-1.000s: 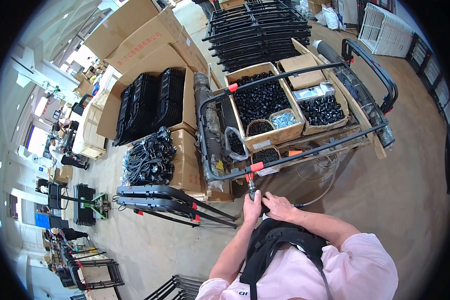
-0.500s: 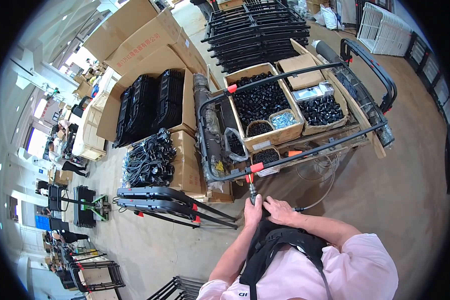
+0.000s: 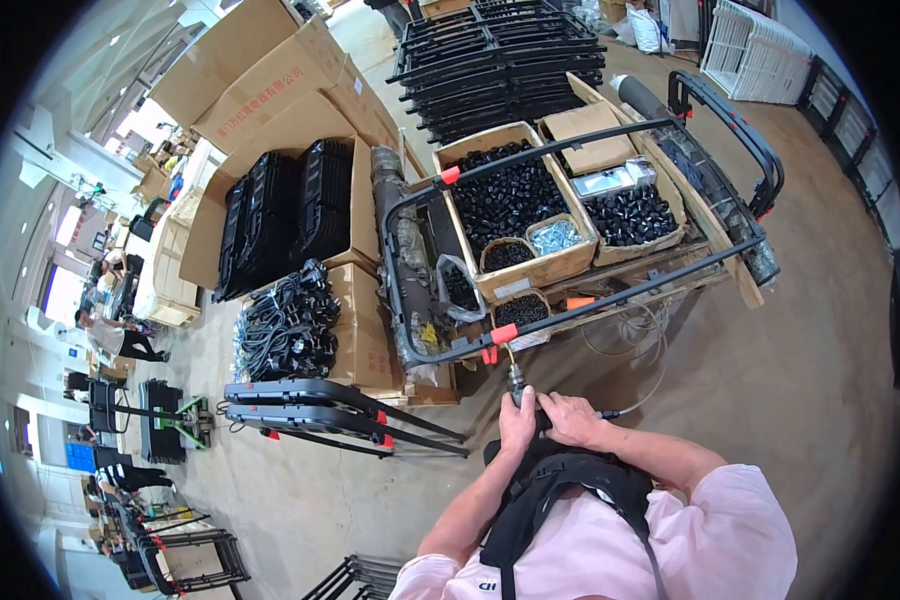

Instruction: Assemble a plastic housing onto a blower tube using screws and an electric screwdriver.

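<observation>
An air-driven screwdriver (image 3: 515, 381) with a metal nose and thin bit points away from me at the near rail of a black tubular frame (image 3: 610, 300). My left hand (image 3: 517, 424) is closed round the tool just behind its nose. Against its rear part my right hand (image 3: 570, 417) is closed too, its grip partly hidden. The bit tip is close to a red sleeve (image 3: 505, 333) on the rail; whether they touch I cannot tell. Left of the bit, a small red piece (image 3: 489, 356) hangs below the rail. A hose (image 3: 654, 385) runs off beside my right wrist.
Under the frame, cartons of black plastic caps (image 3: 505, 200) and a tub of small dark screws (image 3: 522, 310) rest on a wooden stand. Cable bundles (image 3: 288, 325) and a carton of black panels (image 3: 295, 215) stand left. Folded black frames (image 3: 305, 405) stand nearer; more are stacked behind.
The screwdriver has shifted right along the rail, away from the small hanging red piece, and its thin bit now shows. Both hands moved with it. The whole view has shifted slightly.
</observation>
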The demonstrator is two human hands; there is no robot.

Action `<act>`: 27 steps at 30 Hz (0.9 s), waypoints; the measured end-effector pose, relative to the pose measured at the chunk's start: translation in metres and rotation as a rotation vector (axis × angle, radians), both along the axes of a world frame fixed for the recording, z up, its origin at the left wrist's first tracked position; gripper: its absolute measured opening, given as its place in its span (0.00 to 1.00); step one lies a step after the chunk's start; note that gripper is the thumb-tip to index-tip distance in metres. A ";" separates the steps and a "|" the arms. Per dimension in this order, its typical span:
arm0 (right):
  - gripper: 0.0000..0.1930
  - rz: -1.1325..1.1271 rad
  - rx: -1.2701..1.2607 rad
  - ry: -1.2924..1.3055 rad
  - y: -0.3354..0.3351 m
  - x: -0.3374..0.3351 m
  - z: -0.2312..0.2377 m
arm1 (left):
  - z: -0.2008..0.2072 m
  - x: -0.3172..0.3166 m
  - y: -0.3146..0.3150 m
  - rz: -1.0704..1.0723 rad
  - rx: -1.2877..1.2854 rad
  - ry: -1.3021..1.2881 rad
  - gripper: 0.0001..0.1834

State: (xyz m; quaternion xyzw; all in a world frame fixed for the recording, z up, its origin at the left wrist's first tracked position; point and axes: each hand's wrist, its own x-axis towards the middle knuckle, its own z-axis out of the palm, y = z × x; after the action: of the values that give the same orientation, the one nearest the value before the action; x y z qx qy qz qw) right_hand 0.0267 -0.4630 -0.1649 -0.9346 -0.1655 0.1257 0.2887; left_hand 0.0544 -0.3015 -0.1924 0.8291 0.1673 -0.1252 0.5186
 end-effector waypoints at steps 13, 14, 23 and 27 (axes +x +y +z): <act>0.40 0.035 0.002 -0.037 -0.010 0.008 -0.010 | -0.012 0.005 -0.006 0.017 0.020 -0.032 0.28; 0.41 0.030 0.001 -0.034 -0.012 0.009 -0.007 | -0.010 0.006 -0.006 0.012 0.009 -0.017 0.28; 0.43 0.013 0.025 -0.045 -0.015 0.017 -0.011 | 0.001 0.015 -0.011 -0.009 0.043 0.046 0.30; 0.43 0.003 0.012 -0.003 -0.016 0.021 -0.010 | -0.003 0.021 -0.011 -0.040 0.101 0.054 0.31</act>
State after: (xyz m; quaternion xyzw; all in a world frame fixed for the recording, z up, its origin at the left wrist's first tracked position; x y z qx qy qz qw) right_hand 0.0477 -0.4789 -0.1747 -0.9329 -0.1679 0.1237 0.2936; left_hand 0.0759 -0.3125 -0.1953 0.8537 0.1709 -0.1494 0.4688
